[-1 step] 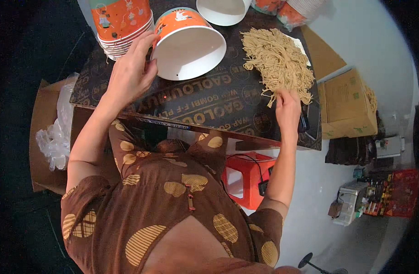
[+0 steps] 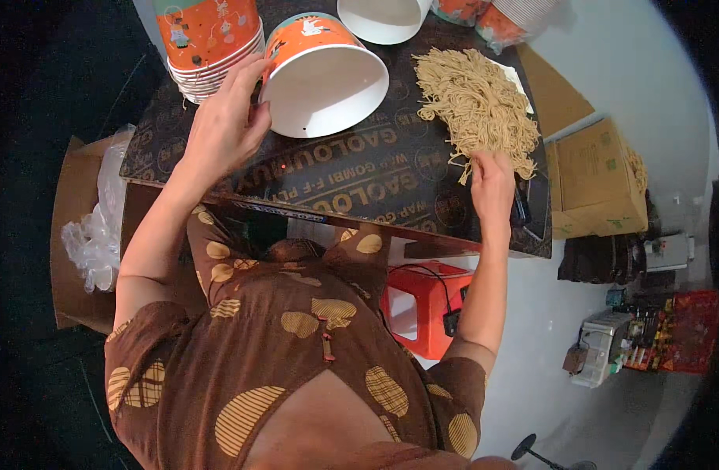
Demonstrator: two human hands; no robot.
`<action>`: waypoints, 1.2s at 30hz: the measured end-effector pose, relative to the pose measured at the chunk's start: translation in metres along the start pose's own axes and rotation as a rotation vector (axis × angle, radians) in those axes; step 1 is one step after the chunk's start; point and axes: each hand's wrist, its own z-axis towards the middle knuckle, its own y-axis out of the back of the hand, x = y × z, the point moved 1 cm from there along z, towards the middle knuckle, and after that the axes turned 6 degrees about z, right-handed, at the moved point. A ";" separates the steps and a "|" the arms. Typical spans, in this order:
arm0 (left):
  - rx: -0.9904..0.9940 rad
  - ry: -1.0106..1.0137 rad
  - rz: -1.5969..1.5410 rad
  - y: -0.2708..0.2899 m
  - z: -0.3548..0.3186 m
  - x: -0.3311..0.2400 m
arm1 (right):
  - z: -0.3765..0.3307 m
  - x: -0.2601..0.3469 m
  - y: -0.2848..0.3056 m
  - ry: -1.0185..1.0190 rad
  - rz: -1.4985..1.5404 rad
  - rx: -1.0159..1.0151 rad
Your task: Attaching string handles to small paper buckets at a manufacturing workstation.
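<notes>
A white-lined paper bowl point(image 2: 328, 90) with an orange and green printed outside lies tilted on the dark table, its mouth toward me. My left hand point(image 2: 228, 117) is at its left edge, fingers on the outer wall and thumb by the rim, gripping it. On the right a tangled heap of thin tan strands point(image 2: 481, 102) covers a white sheet. My right hand point(image 2: 492, 180) pinches at the near edge of this heap, fingertips closed among the strands; how many they hold is hidden.
Nested orange bowls point(image 2: 206, 39) stand at the left, touching close to my left hand. Another white bowl point(image 2: 383, 19) and wrapped bowl stacks point(image 2: 516, 23) are at the back. A dark flat object point(image 2: 532, 207) lies by my right wrist. Below are cardboard boxes point(image 2: 598, 184) and a red stool point(image 2: 430, 305).
My right hand has shifted very slightly left at the heap's near edge. My left hand and the bowl have stayed in place.
</notes>
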 end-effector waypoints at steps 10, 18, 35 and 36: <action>0.042 0.040 -0.017 -0.009 -0.005 0.003 | 0.025 0.000 -0.010 0.248 -0.054 0.163; 0.007 0.049 0.005 -0.016 -0.007 0.007 | 0.033 0.000 -0.018 0.357 -0.122 0.140; 0.246 0.725 -0.553 -0.051 -0.003 0.001 | -0.035 0.158 -0.035 0.387 0.657 0.240; 0.258 0.780 -0.693 -0.052 -0.004 -0.001 | -0.038 0.163 -0.032 0.377 0.705 0.264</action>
